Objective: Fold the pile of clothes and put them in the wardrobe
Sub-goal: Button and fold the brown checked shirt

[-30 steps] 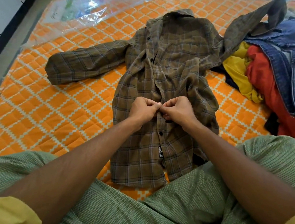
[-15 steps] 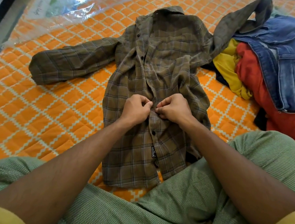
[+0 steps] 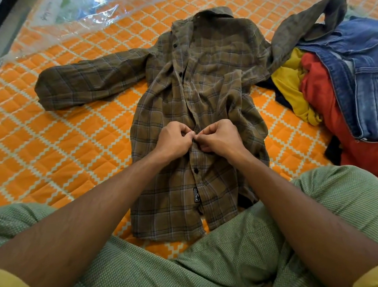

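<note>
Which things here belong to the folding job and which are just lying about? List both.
Job: plaid shirt, pinched at its placket by left hand and right hand; denim jacket, red garment, yellow garment piled beside it.
Lying about: clear plastic sheet; orange mattress underneath.

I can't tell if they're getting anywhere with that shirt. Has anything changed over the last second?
Hardly anything. Nothing was taken up or let go: the left hand and right hand still pinch the front of the plaid shirt at the same spot on its button strip. The shirt and the pile of clothes lie as before on the orange mattress. Only the camera view shifted slightly.
</note>
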